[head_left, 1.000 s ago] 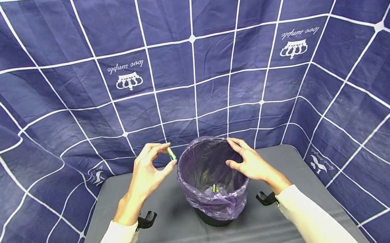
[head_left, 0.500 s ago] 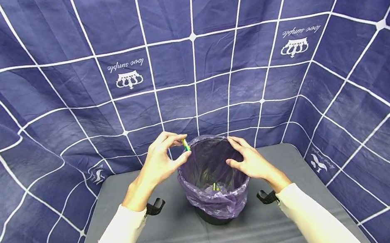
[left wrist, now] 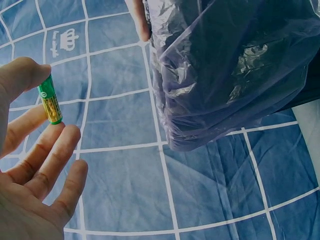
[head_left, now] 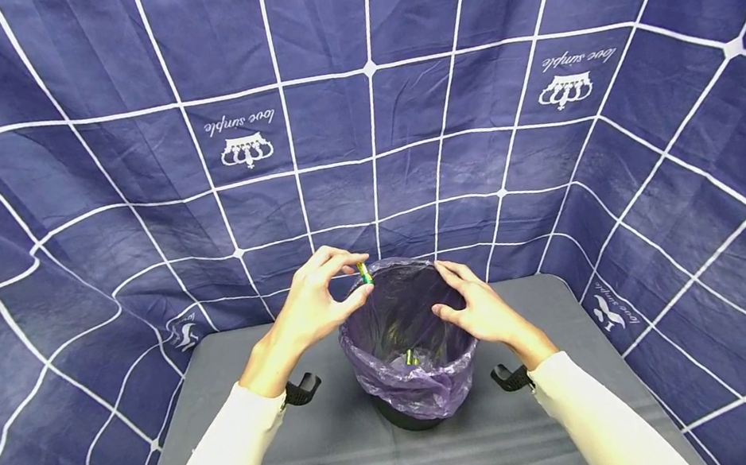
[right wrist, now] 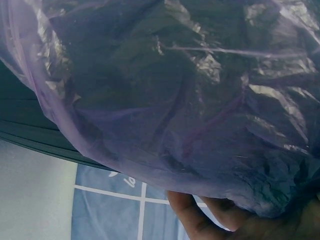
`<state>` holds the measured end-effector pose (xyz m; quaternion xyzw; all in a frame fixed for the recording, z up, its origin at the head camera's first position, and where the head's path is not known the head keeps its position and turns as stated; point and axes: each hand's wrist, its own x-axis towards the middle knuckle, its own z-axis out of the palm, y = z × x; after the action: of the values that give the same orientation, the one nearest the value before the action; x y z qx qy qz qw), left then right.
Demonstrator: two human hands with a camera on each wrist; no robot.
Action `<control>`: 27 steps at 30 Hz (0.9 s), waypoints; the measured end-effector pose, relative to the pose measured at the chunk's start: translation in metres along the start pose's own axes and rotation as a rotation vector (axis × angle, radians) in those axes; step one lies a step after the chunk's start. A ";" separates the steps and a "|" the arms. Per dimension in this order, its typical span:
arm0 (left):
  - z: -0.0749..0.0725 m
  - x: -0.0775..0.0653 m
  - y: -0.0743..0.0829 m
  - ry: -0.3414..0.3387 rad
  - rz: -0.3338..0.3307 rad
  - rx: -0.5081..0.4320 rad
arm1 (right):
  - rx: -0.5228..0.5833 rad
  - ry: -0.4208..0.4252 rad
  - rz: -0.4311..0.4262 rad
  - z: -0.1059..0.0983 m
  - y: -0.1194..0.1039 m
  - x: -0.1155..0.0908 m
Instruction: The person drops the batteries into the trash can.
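My left hand [head_left: 311, 302] pinches a small green and yellow battery [head_left: 365, 273] between thumb and fingertips. In the head view it overlaps the left far rim of a black trash can [head_left: 408, 418]. The left wrist view shows the battery [left wrist: 51, 100] upright, its other fingers spread, beside the can's purple bag [left wrist: 205, 85]. My right hand [head_left: 490, 319] holds the can's right rim, thumb over the opening and fingers along the outside. In the right wrist view, its fingers [right wrist: 187, 212] show below the bag's edge. Another green and yellow item [head_left: 410, 357] lies inside the bag.
The can stands on a grey table [head_left: 335, 463]. Blue cloth [head_left: 328, 127] with white grid lines hangs behind and at both sides. A black strap piece [head_left: 304, 389] juts from the left wrist, and another black piece [head_left: 510, 377] from the right.
My left hand has moved right and slightly up with the battery, from outside the can to its left rim. The right hand has stayed at the right rim.
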<state>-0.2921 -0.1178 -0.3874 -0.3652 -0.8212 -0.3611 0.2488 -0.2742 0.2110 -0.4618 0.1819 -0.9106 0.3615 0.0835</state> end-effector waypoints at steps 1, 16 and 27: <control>0.000 0.000 0.000 0.003 0.004 0.000 | 0.002 0.000 0.001 0.000 0.000 0.000; -0.001 -0.003 -0.002 -0.008 0.013 0.010 | 0.011 0.011 -0.003 0.000 -0.001 -0.001; -0.006 -0.015 -0.011 0.009 -0.008 0.050 | 0.002 0.009 0.000 0.001 0.000 0.000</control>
<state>-0.2906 -0.1344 -0.3981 -0.3539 -0.8302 -0.3433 0.2602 -0.2742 0.2104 -0.4620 0.1806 -0.9098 0.3633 0.0873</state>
